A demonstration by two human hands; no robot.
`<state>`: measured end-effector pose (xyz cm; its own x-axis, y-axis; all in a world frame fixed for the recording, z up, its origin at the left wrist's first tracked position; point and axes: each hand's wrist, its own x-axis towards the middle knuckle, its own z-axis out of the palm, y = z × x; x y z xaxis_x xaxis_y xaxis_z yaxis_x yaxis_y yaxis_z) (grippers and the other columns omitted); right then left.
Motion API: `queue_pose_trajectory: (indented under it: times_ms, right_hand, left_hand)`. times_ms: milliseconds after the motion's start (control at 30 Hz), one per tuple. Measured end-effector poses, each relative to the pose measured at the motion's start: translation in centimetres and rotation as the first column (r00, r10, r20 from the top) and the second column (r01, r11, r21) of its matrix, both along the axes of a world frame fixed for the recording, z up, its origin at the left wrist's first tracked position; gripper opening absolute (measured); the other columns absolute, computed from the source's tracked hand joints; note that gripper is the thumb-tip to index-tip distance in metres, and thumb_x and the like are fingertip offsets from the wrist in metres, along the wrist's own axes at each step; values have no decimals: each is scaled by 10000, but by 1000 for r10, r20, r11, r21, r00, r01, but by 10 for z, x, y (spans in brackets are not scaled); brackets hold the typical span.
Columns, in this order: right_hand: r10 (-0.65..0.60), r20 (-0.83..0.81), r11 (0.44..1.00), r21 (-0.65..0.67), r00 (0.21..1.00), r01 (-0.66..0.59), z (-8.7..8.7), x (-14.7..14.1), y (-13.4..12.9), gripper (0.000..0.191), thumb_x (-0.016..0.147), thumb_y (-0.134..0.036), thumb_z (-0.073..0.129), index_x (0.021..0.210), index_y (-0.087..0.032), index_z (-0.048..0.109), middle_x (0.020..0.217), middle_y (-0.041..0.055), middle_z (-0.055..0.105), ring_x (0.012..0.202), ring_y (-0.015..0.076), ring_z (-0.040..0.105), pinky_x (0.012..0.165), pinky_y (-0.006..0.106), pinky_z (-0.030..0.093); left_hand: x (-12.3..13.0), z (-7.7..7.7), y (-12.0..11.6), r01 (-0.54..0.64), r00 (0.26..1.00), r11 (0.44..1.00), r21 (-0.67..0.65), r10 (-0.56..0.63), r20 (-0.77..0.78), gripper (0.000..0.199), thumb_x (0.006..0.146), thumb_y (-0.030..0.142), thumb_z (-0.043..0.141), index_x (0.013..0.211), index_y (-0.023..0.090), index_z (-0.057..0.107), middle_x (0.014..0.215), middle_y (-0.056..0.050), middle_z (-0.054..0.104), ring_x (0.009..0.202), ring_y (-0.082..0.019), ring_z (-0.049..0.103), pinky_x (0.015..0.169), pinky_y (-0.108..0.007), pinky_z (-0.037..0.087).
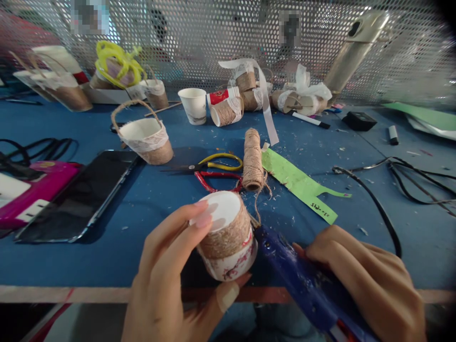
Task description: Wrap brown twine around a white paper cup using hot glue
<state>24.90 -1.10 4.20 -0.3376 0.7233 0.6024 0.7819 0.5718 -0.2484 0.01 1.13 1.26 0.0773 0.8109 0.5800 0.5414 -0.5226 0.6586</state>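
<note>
Upside down in my left hand [178, 266] is a paper cup [228, 237], its fingers on the white base and its thumb under the rim. Brown twine wraps the part near the base; a floral printed band shows below. My right hand [370, 275] is closed round a blue glue gun [299, 280], whose nozzle is at the cup's right side. A strand of twine runs from there up to a twine spool [252, 159] standing behind the cup. Scissors [217, 168] with yellow and red handles lie left of the spool.
A phone [81, 194] and a pink power strip [39, 190] lie at left. Behind are a handled cup basket [146, 140], a plain paper cup [193, 105] and several wrapped cups. Green paper [299, 180] and a black cable [374, 204] lie at right. A metal bottle [352, 52] leans by the mesh.
</note>
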Motion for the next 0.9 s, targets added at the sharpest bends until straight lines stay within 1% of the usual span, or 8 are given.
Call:
queue_pose_trajectory:
  times_ms: [167,333,533,733,900]
  right_hand:
    - [19,-12,1000,-7,1000,-19,0,0,0,230,986,-347,483,881,-155,551,752,27,514,535,118,486,505,290,336]
    - [22,-12,1000,-15,1000,-23,1,-1,-1,246,1006,-349,454,910,-149,561,751,25,497,543,117,460,510,295,321]
    - [24,-23,999,-42,999,-25,0,0,-1,134,955,-270,508,895,-156,544,749,17,475,553,116,441,517,289,317]
    - [21,-21,1000,-14,1000,-21,-1,1,-1,160,946,-295,512,910,-146,558,742,11,475,536,109,431,505,283,321]
    - [7,-13,1000,-17,1000,-7,1,0,1,231,987,-354,457,917,-158,558,758,24,516,545,124,483,516,292,341]
  left_hand:
    - [-1,-1,-2,-11,999,1000,-7,11,30,789,716,194,724,1433,424,485,1499,40,469,1270,-385,548,1069,-625,556]
    - [-2,0,-1,2,1000,1000,-12,-1,15,793,714,194,725,1437,414,484,1501,22,465,1257,-396,553,1086,-639,535]
    - [-3,0,0,8,1000,1000,-11,-7,25,787,723,201,713,1438,428,478,1509,39,455,1248,-394,558,1077,-645,542]
    - [-2,0,0,9,1000,1000,-21,-8,12,799,719,231,733,1439,447,463,1508,38,459,1273,-405,536,1077,-663,532]
    - [-1,1,0,-18,1000,1000,-8,18,4,798,714,197,721,1435,435,476,1499,23,481,1263,-421,547,1044,-666,559]
